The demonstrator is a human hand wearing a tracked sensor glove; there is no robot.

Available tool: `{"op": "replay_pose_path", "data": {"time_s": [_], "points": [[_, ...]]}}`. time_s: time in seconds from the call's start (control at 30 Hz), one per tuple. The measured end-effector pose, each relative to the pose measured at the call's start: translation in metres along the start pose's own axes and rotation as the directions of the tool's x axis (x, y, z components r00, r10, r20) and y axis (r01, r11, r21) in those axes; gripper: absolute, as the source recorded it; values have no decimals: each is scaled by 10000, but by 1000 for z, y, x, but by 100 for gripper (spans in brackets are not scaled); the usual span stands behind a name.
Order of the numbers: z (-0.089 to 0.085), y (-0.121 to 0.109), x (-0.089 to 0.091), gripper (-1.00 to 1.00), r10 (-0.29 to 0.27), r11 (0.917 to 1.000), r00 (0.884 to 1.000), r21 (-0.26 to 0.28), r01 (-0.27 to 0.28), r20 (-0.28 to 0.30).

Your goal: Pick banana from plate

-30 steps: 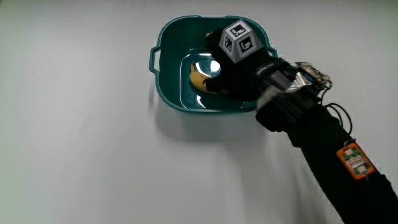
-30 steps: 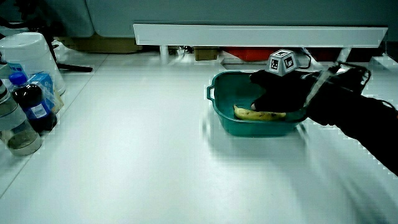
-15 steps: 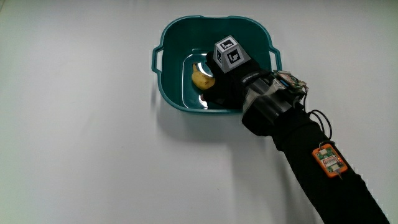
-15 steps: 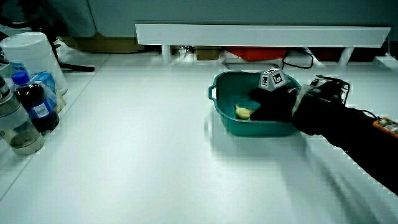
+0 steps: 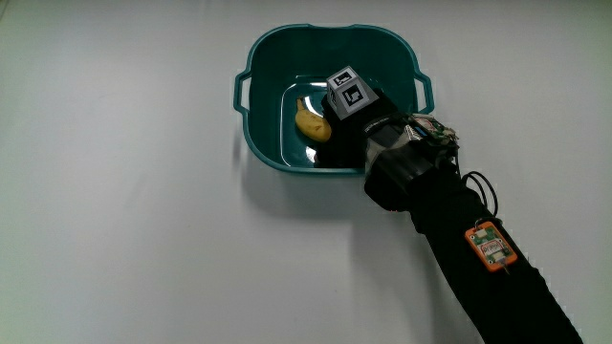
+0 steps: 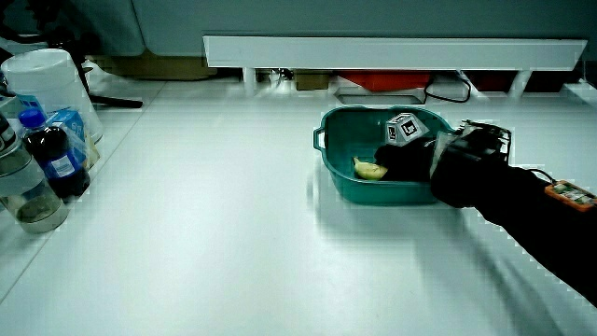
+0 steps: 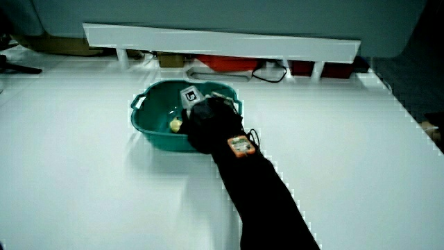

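Note:
A yellow banana [image 5: 310,121] lies inside a teal basin [image 5: 277,38] with two handles. Only one end of the fruit shows; the hand covers the other part. The gloved hand [image 5: 340,132] reaches down into the basin, its fingers curled around the banana, with the patterned cube [image 5: 346,93] on its back. In both side views the hand [image 6: 396,160] [image 7: 198,112] sits low in the basin [image 6: 336,117] [image 7: 148,95], touching the banana [image 6: 369,169] [image 7: 176,125]. The black forearm runs from the basin toward the person.
An orange tag [image 5: 485,246] sits on the forearm. A dark bottle [image 6: 51,154], a jar [image 6: 23,201] and a white container [image 6: 47,79] stand at the table's edge in a side view. A low white partition [image 6: 392,51] closes the table.
The hand has sunk deeper into the basin and closed over the banana, so less of the fruit shows. The basin has not moved.

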Motion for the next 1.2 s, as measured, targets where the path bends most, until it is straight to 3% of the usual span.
{"op": "replay_pose_path", "data": {"time_s": [0.37,0.63,0.73,0.93,1.13,1.17,1.2], "points": [[-32,23,-2,0,-595,9929,9981,-1019,606,135],[-49,36,-1,0,-852,9751,9956,-2020,914,393],[-52,38,-5,0,-814,9734,9952,-2102,911,544],[-59,43,-6,29,-1012,9609,9902,-2483,1224,964],[-55,40,-11,57,-695,9772,9922,-1930,886,1032],[-57,42,-11,62,-720,9725,9927,-2142,915,970],[-55,40,-11,67,-573,9794,9942,-1881,736,905]]}}
